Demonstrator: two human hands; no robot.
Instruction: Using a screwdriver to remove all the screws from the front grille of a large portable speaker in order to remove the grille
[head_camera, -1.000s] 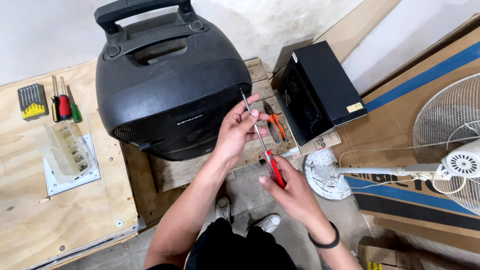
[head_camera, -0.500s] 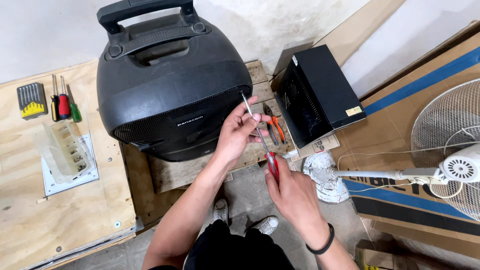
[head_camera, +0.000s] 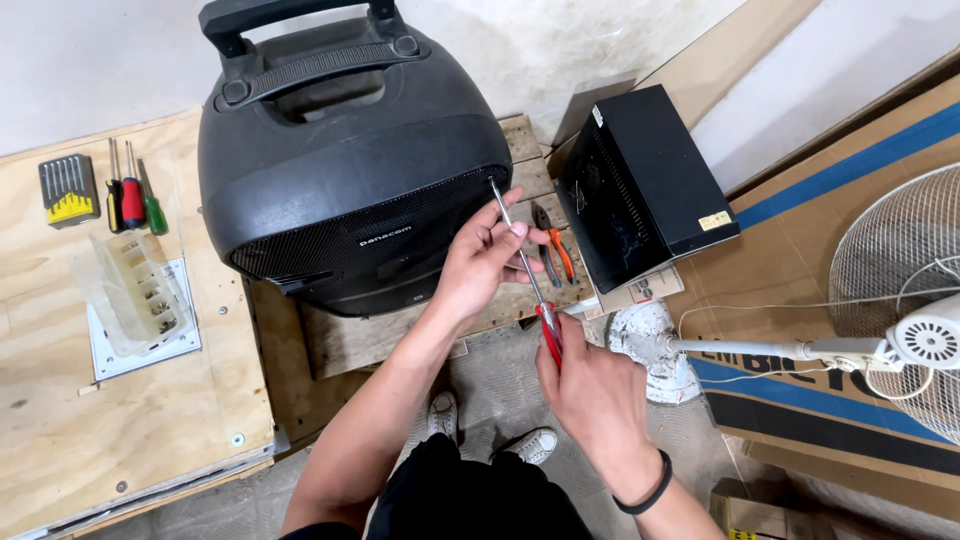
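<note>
Since half a second ago the screwdriver (head_camera: 527, 270) has swung its tip up and over to the right flank of the speaker (head_camera: 350, 180), where it now sits against a small recess at the edge of the grille; earlier it hung free in front of the body.

The fingers (head_camera: 512, 232) of the left hand (head_camera: 480, 262) are pinched closed round the bare metal shaft about midway along it, apparently steadying it so the tip stays seated in the recess. The right hand (head_camera: 592, 392) is wrapped shut round the red handle low down, near the person's lap, the natural place for turning. The tool thus runs as a slanted line from handle to speaker, held at both ends.

The speaker, large, black and rounded with a carrying handle on top, stands on a wooden pallet (head_camera: 520, 150). Just beside the left hand lie orange-handled pliers (head_camera: 553, 250) on the slats, within easy reach. To the right rests a black box (head_camera: 650, 190), and beyond it a white fan (head_camera: 900, 300) laid on a cardboard carton. On the plywood worktop (head_camera: 60, 400) to the left are a bit set (head_camera: 68, 188), spare screwdrivers (head_camera: 132, 195) and a clear plastic tray (head_camera: 125, 290).
</note>
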